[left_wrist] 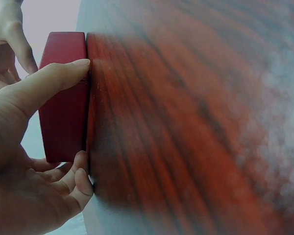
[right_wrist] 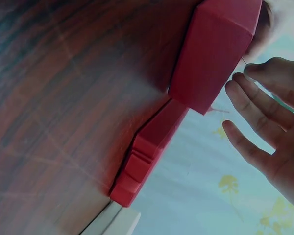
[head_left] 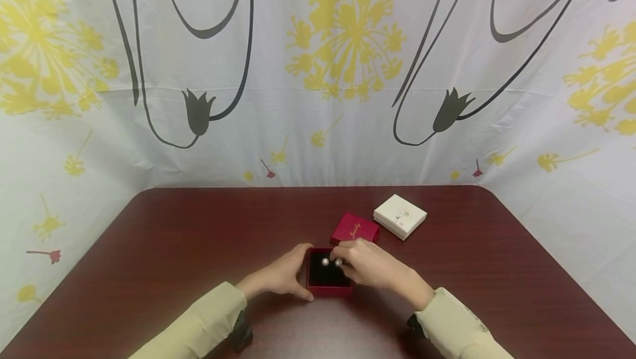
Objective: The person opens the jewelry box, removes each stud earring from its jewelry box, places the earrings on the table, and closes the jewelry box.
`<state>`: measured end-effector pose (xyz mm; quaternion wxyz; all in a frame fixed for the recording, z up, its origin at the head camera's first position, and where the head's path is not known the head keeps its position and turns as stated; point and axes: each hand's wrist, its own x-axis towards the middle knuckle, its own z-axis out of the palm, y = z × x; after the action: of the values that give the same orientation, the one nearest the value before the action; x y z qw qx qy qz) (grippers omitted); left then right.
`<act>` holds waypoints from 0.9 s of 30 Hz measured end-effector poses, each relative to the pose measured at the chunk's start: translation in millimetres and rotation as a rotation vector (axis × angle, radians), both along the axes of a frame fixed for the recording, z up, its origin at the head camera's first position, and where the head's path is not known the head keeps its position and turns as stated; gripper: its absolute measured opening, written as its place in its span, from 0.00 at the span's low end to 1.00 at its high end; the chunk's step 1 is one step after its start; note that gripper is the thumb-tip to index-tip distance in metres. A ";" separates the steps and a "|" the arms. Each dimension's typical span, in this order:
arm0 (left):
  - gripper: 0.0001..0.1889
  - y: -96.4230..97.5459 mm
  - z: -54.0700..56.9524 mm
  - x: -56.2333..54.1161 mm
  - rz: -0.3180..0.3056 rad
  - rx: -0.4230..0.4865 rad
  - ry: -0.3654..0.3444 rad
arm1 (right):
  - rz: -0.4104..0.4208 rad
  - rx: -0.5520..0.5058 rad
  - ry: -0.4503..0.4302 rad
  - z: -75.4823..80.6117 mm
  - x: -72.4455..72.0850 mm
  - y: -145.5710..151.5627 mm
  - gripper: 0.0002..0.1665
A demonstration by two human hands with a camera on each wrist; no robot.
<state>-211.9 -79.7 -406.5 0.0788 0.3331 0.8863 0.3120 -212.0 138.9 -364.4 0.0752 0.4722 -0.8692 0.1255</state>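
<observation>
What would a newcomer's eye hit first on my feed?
Probably the big yellow flower print on the white backdrop behind the table. Then, below centre, the red box gripped by the left hand, with one pearly bead inside and a second bead at the right hand.

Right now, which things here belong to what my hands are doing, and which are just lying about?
In the job:
Red jewelry box, held by the left hand
Two pearl studs, one at the right hand
Gold-lettered red lid, probably the box's

Apparently just lying about:
White box
</observation>
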 end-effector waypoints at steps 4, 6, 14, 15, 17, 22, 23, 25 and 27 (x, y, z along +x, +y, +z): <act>0.47 0.5 0.1 0.3 -0.001 -0.005 -0.002 | -0.009 -0.016 0.029 1.9 -0.6 5.5 0.07; 0.48 0.6 0.7 0.7 -0.001 -0.005 -0.003 | -0.016 -0.028 0.032 3.0 -1.1 8.3 0.08; 0.48 1.0 1.9 1.6 0.002 -0.015 0.004 | -0.062 -0.067 0.018 4.4 -3.6 20.5 0.07; 0.48 1.1 1.9 1.7 0.003 -0.015 0.002 | -0.068 -0.068 0.018 4.2 -3.9 22.1 0.07; 0.48 1.1 2.0 1.8 0.004 -0.016 0.001 | -0.078 -0.069 0.025 3.5 -4.8 25.7 0.07; 0.48 0.9 1.6 1.9 0.007 -0.014 0.007 | -0.091 -0.076 0.034 1.8 -6.9 35.8 0.07; 0.48 0.8 1.6 2.0 0.007 -0.014 0.008 | -0.096 -0.073 0.038 1.5 -7.2 37.8 0.07; 0.48 0.7 1.3 1.7 0.008 -0.012 0.010 | -0.107 -0.069 0.036 0.5 -7.8 41.8 0.07; 0.48 0.7 0.9 1.5 0.010 -0.013 0.009 | -0.123 -0.058 0.029 -0.8 -8.6 45.7 0.07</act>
<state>-210.4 -79.0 -405.6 0.0755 0.3294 0.8902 0.3054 -220.5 184.6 -365.2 0.1089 0.4175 -0.8914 0.1389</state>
